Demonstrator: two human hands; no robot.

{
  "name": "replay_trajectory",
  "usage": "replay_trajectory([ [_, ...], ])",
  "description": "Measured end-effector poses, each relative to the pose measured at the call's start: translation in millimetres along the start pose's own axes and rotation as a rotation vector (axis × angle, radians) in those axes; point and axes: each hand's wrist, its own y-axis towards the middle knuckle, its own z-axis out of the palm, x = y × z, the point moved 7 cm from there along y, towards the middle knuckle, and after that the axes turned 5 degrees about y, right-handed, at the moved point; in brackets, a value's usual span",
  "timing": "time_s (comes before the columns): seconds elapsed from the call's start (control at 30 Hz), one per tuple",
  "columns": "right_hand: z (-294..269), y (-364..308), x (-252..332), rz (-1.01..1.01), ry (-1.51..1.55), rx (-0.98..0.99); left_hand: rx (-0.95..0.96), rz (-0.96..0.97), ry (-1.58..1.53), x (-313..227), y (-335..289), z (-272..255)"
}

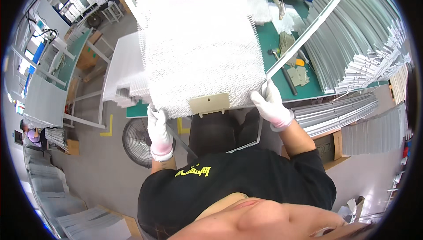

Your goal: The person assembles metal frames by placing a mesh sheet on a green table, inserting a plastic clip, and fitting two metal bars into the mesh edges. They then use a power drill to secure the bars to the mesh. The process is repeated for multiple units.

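Note:
A large stack of white mesh sheets [198,41] lies before me, its near edge toward my body. On that edge rests a beige rectangular plate [209,103] with a small dark slot. My left hand [159,132], in a white glove, is closed at the mesh's near left corner; its fingertips are partly hidden. My right hand [272,107], also gloved, is closed around the near end of a long white strip [304,39] beside the near right corner. The strip slants up to the far right. Whether it joins the thin bars below the table edge, I cannot tell.
A hammer [284,72] and grey-green pieces [299,76] lie on the green table [264,37]. Tall piles of pale slats [352,33] stand at right, more white sheets [125,68] at left. A floor fan [135,143] stands near my left arm. Other people are far left.

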Motion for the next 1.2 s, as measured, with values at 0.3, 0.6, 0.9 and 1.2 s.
replay_trajectory([
  [0.3,4,77,82,-0.371,-0.407,-0.219,-0.038,0.263,0.148,-59,100,39],
  [0.6,-33,93,54,-0.504,-0.245,-0.309,0.145,0.262,0.080,-48,126,105],
  [0.9,-58,101,33,-0.458,-0.289,-0.301,0.099,0.306,0.091,-37,118,107],
  [1.2,-53,83,33,-0.463,-0.185,-0.247,0.160,0.362,0.213,-38,107,103],
])
